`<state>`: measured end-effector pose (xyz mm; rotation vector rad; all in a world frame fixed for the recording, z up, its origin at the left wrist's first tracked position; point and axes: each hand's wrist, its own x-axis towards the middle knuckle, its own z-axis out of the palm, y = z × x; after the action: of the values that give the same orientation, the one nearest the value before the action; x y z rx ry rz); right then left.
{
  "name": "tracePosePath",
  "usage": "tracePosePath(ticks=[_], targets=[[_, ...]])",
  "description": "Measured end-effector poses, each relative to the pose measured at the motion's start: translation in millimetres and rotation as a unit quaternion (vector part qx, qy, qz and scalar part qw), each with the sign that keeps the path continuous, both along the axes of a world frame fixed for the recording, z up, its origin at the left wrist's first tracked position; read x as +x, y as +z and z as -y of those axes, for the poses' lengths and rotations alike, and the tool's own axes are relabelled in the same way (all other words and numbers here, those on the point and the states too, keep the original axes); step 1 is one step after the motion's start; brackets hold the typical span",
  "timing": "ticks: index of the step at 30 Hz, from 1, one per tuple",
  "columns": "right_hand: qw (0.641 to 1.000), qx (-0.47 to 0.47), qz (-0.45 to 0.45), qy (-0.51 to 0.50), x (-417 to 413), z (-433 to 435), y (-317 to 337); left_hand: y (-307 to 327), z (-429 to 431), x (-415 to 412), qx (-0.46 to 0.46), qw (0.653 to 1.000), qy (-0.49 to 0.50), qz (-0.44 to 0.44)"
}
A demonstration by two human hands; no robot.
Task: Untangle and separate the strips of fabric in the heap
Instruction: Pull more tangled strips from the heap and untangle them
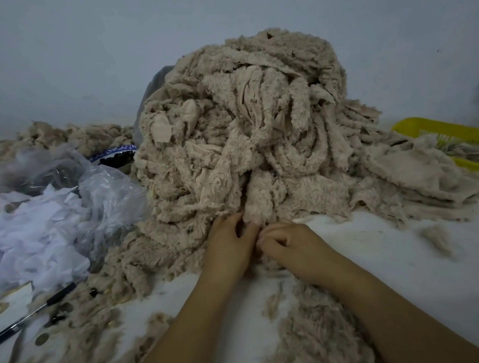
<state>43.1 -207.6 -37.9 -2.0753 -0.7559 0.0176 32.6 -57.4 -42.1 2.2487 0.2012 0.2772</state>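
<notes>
Head: fabric heap (244,127) on white tbl (389,269), grey wall (71,51).

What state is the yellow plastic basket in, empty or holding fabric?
Holding fabric: beige fleecy pieces lie inside the yellow plastic basket, past its near rim. How full, cannot tell.

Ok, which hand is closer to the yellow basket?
Right. The right hand is at the foot of the fabric heap, with the yellow basket off to its right. The left hand is beside it, on the side away from the basket.
</notes>
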Motion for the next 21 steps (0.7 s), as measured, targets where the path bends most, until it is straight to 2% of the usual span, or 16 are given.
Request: tracePosePath(ticks=[3,5,7,9,12,14,17,19,21], targets=[[0.999,-0.029,-0.022,0.012,-2,0,-1,-1,-1,1,-0.027,0.998,-0.001,0.049],[0.998,0.002,-0.027,-0.063,0,0,2,3,-3,-3,-0.036,0.994,-0.023,0.097],[0.982,0.096,-0.063,-0.148,3,1,5,10,-1,-11,0.017,0.981,-0.079,0.174],[0.966,0.167,-0.118,-0.158,4,3,11,15,10,-20,0.087,0.955,-0.177,0.222],[0.935,0.231,-0.234,-0.135,5,7,14,13,25,-26,0.155,0.919,-0.285,0.224],[0.926,0.224,-0.251,-0.173,7,9,13,12,26,-27,0.154,0.909,-0.321,0.219],[0.946,0.192,-0.167,-0.201,10,9,13,10,22,-30,0.034,0.939,-0.317,0.128],[0.968,0.158,-0.096,-0.171,6,8,16,9,22,-28,-0.106,0.965,-0.227,0.077],[0.990,0.102,-0.036,-0.091,1,3,15,13,20,-22,-0.259,0.960,-0.098,0.037]])
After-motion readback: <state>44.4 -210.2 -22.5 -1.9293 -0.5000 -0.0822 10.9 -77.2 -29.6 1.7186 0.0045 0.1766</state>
